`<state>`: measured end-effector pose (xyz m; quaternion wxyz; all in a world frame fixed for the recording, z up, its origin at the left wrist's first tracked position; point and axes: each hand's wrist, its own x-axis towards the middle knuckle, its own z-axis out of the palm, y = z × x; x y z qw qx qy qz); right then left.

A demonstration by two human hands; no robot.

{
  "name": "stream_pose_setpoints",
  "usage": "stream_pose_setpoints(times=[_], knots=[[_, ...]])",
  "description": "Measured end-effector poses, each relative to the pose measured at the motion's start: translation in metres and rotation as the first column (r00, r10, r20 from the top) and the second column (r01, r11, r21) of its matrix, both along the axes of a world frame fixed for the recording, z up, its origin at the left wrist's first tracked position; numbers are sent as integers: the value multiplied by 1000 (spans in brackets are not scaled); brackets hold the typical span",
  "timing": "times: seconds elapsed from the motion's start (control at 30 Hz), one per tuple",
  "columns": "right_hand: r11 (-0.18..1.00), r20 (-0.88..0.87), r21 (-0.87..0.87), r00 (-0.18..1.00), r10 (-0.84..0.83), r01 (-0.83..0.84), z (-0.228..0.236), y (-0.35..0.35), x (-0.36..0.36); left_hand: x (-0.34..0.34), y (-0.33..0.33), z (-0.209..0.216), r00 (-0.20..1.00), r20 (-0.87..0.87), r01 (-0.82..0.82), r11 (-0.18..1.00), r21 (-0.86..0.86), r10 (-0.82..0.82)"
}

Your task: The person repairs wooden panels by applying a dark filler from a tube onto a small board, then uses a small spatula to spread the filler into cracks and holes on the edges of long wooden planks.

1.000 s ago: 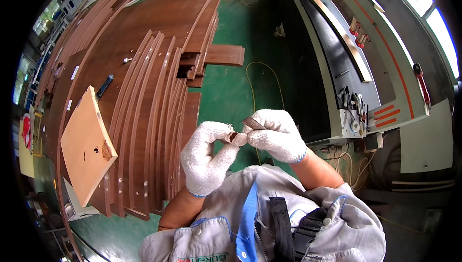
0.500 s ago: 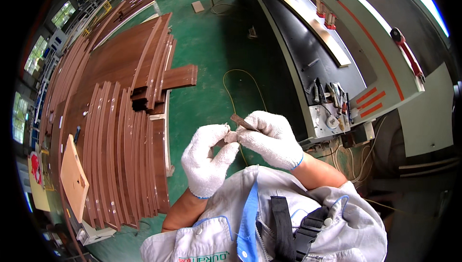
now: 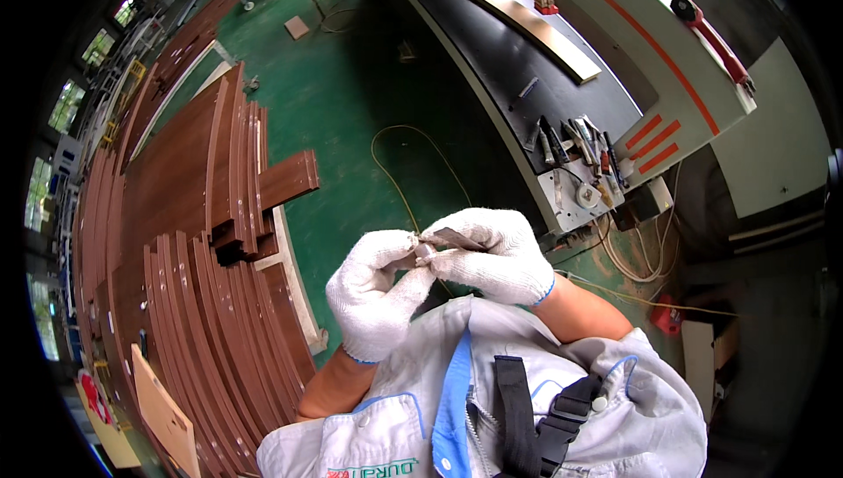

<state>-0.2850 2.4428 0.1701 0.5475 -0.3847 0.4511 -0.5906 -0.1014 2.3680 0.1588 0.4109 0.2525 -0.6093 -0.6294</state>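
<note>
Both my hands wear white knit gloves and meet in front of my chest. My right hand (image 3: 492, 254) pinches a thin dark brown strip (image 3: 450, 237) between thumb and fingers. My left hand (image 3: 373, 289) touches the strip's left end with its fingertips, where a small metal-looking piece (image 3: 422, 251) shows. Below the hands are my grey work jacket with a blue collar and a black strap.
Stacked curved brown wood panels (image 3: 202, 241) lie on the green floor (image 3: 351, 109) to my left. A large machine with a black bed (image 3: 492, 48) and a tray of tools (image 3: 575, 149) stands ahead on the right. A yellow cable (image 3: 395, 175) runs across the floor.
The view has swung right, so the wood stack has slid further left and the machine is closer. My hands stay together on the small strip, turning it slightly.
</note>
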Motion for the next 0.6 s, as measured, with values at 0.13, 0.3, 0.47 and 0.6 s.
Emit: stream_pose_setpoints(times=[0.13,0.3,0.47,0.6], knots=[[992,-110,-43,986,-121,117,-14,0,8,0,-19,-7,989,-63,133,991,15,-131],[931,-111,45,928,-356,363,-42,8,14,-22,-34,-33,967,43,251,968,-24,-250],[636,-335,303,704,-626,710,-155,27,-44,-73,-34,-117,920,240,206,903,377,-310],[296,-694,303,422,-583,906,-253,86,-126,-66,-28,-158,862,373,171,889,425,-344]])
